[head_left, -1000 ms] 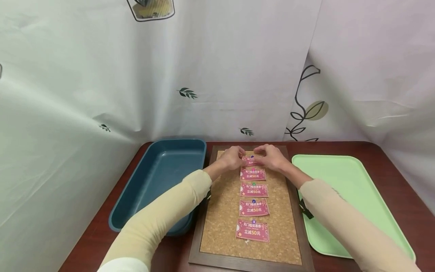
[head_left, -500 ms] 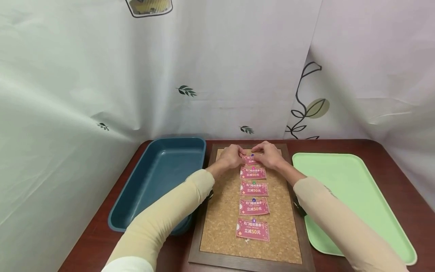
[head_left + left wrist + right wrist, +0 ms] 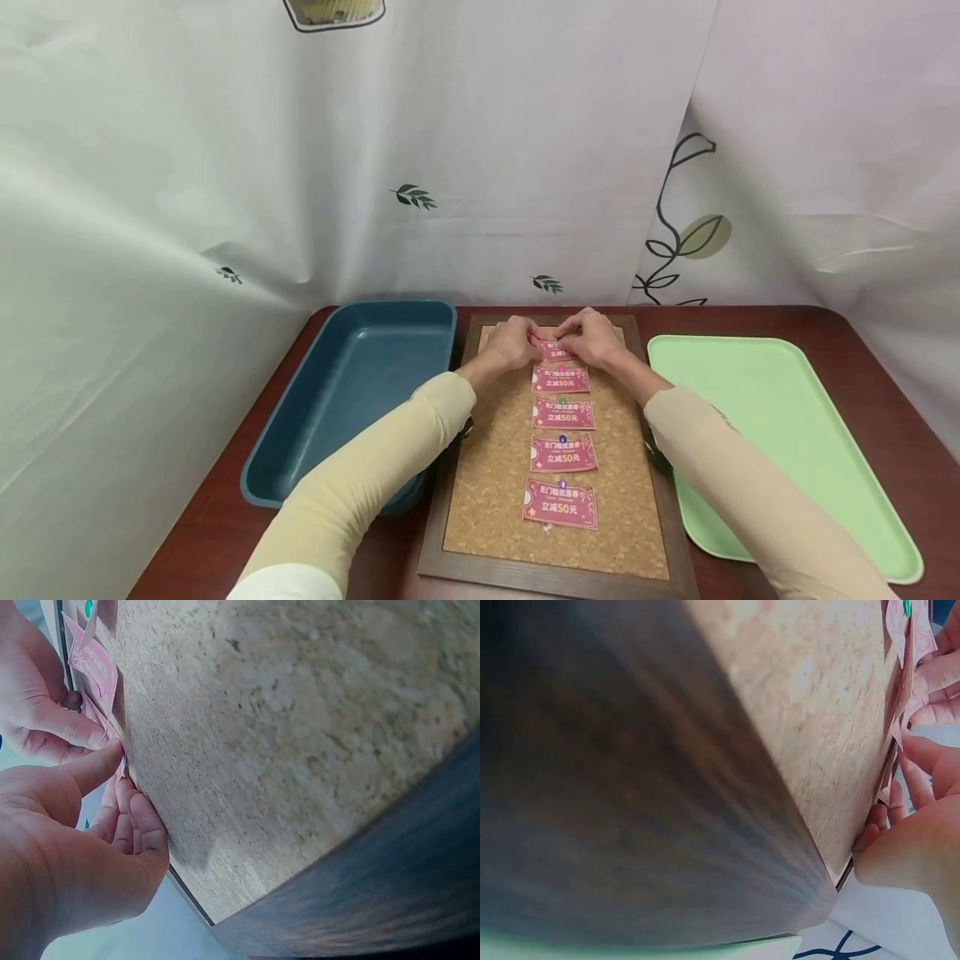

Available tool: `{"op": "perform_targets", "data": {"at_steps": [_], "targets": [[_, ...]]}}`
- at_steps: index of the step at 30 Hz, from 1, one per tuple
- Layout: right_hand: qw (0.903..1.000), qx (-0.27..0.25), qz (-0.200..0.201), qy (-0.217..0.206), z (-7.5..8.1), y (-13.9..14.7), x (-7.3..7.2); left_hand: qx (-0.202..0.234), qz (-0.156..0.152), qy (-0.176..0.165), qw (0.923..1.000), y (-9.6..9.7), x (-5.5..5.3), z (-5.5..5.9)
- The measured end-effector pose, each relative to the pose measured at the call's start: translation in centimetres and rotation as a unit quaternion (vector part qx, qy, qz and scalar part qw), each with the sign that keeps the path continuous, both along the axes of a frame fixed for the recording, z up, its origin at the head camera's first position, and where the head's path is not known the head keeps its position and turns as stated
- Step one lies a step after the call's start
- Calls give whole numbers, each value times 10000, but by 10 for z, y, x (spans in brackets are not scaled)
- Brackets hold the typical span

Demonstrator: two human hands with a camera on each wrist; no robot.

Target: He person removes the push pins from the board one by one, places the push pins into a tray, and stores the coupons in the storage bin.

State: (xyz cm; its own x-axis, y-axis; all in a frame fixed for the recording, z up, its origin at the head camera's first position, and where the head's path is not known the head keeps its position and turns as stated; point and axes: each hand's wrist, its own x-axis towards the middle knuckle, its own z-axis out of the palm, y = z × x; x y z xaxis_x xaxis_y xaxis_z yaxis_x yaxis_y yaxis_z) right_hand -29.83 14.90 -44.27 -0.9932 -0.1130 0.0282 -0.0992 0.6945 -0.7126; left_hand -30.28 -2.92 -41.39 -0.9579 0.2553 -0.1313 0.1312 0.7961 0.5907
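Observation:
A framed corkboard [image 3: 480, 492] lies on the table, bearing a column of pink coupons, each with a push pin near its upper edge. My left hand [image 3: 512, 344] pinches the left edge of the farthest coupon [image 3: 555, 352]. From the right, my right hand [image 3: 596, 340] has thumb and index finger at that coupon's blue push pin [image 3: 898, 748], which they seem to pinch; the fingertips partly hide it. In the left wrist view, the left hand [image 3: 90, 847] holds its fingers curled at the paper's edge. Nearer coupons [image 3: 561, 379] lie flat below the hands.
A deep blue tray [image 3: 258, 467] stands left of the board. On the right lies a shallow light green tray [image 3: 780, 417], partly under the right forearm. The dark red table [image 3: 832, 350] ends at a patterned white curtain [image 3: 480, 167].
Both hands stay at the farthest coupon. The right fingers have closed in on its blue pin, and the right forearm has shifted slightly left.

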Motion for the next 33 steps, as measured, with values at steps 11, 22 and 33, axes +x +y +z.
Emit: {"op": "perform_targets", "data": {"at_steps": [11, 22, 33], "targets": [[9992, 224, -66, -315, 8, -2, -4, -69, 15, 23, 10000, 1, -3, -2], [9990, 214, -30, -401, 9, -1, -7, -162, 7, 7, 9999, 2, -3, -1], [9995, 272, 54, -118, 7, -2, -8, -116, -42, 22, 9999, 1, -2, -1]]}}
